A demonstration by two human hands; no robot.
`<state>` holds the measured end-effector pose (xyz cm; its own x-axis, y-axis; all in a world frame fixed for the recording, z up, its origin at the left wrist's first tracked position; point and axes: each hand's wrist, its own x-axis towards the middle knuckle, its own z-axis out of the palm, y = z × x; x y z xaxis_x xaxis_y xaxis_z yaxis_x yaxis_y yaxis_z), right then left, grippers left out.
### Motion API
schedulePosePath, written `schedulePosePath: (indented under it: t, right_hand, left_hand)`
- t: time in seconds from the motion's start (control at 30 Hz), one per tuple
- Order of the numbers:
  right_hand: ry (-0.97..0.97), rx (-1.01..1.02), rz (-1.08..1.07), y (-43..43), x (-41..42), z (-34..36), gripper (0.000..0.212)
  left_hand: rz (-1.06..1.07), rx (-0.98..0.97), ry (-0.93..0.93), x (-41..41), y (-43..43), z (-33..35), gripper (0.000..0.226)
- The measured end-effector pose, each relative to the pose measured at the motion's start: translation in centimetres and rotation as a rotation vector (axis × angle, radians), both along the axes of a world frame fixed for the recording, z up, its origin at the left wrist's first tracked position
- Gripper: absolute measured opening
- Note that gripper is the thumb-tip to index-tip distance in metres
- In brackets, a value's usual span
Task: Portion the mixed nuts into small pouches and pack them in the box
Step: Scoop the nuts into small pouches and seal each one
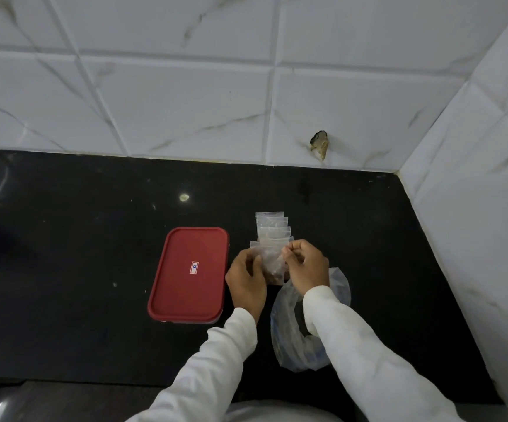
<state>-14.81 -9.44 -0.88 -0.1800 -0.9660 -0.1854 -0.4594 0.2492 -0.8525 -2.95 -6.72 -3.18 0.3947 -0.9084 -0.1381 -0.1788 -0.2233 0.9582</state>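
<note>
Beyond white sleeves [210, 370], left hand [245, 278] and right hand [307, 266] pinch one pouch [272, 261] holding nuts [274, 274]; more pouches [272, 226] lie behind, box [189, 275] closed, packing seemingly unstarted.

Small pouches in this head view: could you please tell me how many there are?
5: four overlapping pouches lie in a row on the counter; the left hand and right hand pinch a fifth pouch. Overlap may hide more.
</note>
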Motion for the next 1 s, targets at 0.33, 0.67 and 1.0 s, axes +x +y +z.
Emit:
schedulePosePath:
  t: [0.33,0.67,1.0]
  right_hand:
    - [0.085,0.028,0.072,-1.2,-1.2,-0.6,0.004]
    - [0.323,0.113,0.149,-1.5,-1.5,-1.7,0.008]
    - [0.062,-0.025,-0.002,1.8,-5.9,2.7,0.016]
  left_hand:
    - [-0.005,0.016,0.0,-0.5,-0.7,-1.4,0.013]
    - [-0.043,0.193,0.042,-0.6,-0.8,-2.8,0.017]
    - [-0.004,0.037,-0.09,-1.6,1.5,0.6,0.045]
